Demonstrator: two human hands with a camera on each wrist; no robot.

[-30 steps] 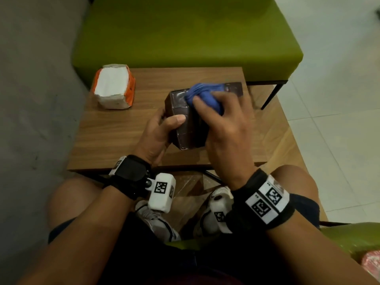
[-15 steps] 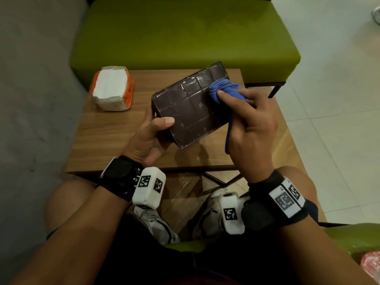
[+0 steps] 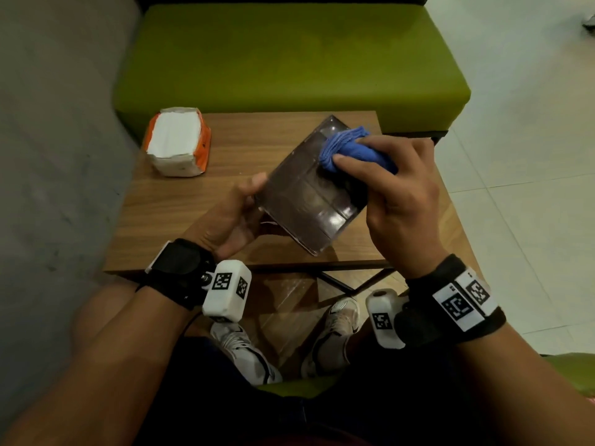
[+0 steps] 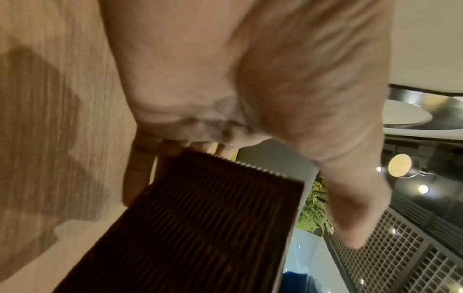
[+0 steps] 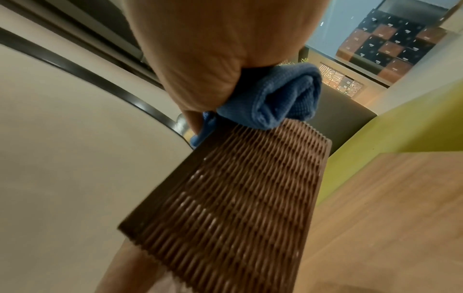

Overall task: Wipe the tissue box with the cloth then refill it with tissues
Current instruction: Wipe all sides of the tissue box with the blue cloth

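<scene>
Above table [image 3: 180, 201], tissue box [image 3: 306, 201] turned, cloth [image 3: 351, 149] higher

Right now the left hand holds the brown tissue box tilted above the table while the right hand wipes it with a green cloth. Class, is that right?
Not quite: the cloth is blue, as the head and right wrist views show. The left hand does hold the tissue box tilted; the right hand wipes it.

A wooden table [image 3: 180, 204] stands against a green bench [image 3: 289, 59], beside a grey wall [image 3: 48, 123]. Pale floor tiles [image 3: 531, 156] lie to the right. Below the table's near edge show two white sneakers [image 3: 331, 336].
</scene>
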